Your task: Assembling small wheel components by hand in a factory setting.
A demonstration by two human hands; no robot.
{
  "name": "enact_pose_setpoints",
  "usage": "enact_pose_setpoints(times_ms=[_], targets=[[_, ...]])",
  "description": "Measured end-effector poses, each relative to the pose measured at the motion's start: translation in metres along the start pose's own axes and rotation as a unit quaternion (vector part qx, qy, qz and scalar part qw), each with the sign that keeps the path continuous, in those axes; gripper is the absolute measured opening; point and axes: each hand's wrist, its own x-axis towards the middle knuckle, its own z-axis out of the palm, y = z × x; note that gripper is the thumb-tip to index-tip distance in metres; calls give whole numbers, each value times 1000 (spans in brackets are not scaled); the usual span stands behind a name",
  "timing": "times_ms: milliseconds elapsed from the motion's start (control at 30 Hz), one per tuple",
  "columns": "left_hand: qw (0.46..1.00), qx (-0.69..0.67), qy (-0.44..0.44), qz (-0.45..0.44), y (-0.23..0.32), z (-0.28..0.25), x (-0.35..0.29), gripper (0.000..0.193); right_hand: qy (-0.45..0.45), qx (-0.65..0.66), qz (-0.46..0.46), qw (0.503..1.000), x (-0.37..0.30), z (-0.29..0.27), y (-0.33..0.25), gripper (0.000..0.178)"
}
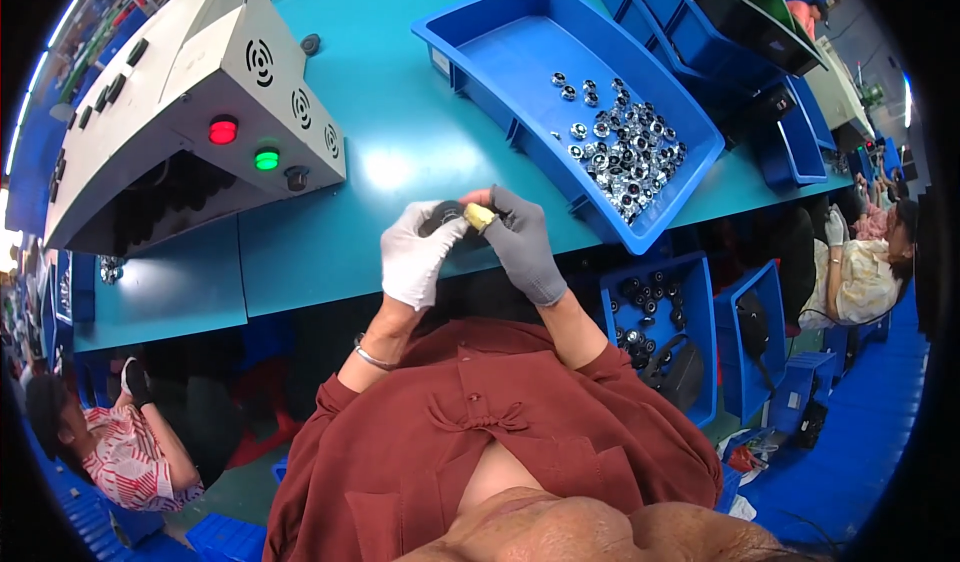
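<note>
My left hand [413, 260], in a white glove, is closed on a small black round part [446, 215]. Facing it is my right hand [526, 250], in a grey glove with at least one fingertip bare. Its thumb and fingers pinch a small pale-yellow piece [480, 217], whose kind I cannot make out. Both hands meet just above the near edge of the teal table [400, 112]. The yellow piece is right beside the black part; whether they touch is hard to see.
To the right, a blue tray [500, 37] contains many shiny round parts [635, 147]. A white machine [210, 82] with red and green lights stands left. Below the table edge, a blue bin [707, 332] holds black parts. Co-workers sit at both sides.
</note>
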Motion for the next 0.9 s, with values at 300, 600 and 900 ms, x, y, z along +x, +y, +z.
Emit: enact_pose_setpoints(times_ms=[300,600,900], targets=[[999,8,11,-36,11,2,-10,20,-76,-46,-99,991,1,-7,6,36],[972,228,-47,18,16,-3,-2,21,-54,16,-71,996,1,-7,18,26],[995,-91,25,-41,-3,3,-11,26,-23,64,24,997,-3,2,3,26]])
